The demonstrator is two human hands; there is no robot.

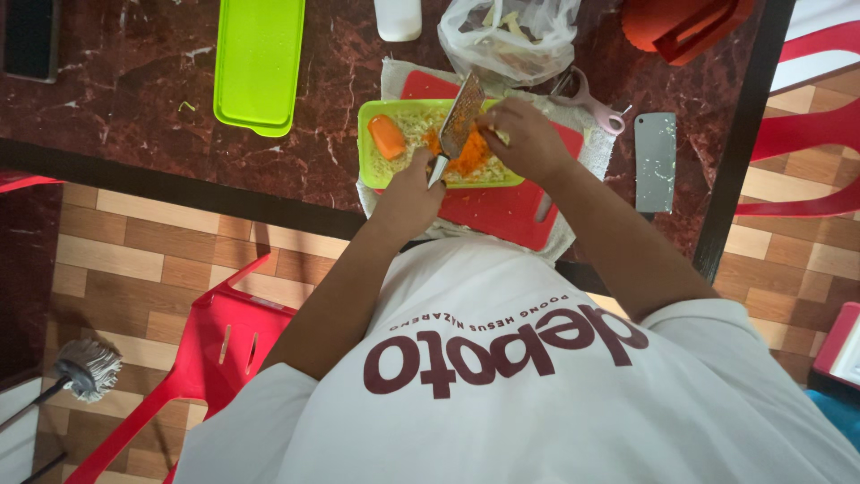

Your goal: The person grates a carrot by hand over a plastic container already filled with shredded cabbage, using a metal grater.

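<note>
The person wears a white short-sleeved shirt (537, 403) with dark maroon lettering.

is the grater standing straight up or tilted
Tilted. The grater leans across the green tub, its lower end held by the left hand, its top beside the right hand, above orange shreds.

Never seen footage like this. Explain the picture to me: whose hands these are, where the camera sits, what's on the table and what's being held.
There is one picture, taken by a camera on a person's head, looking straight down; the white shirt at the bottom is their own chest. The left hand grips the handle of a metal grater. The right hand is closed at the grater's face; what it holds is hidden. Grated orange shreds lie below in a green tray, beside a carrot piece. The tray sits on a red board on the dark table. Nearby lie a green lid, a plastic bag, a peeler and a grey phone.
</note>
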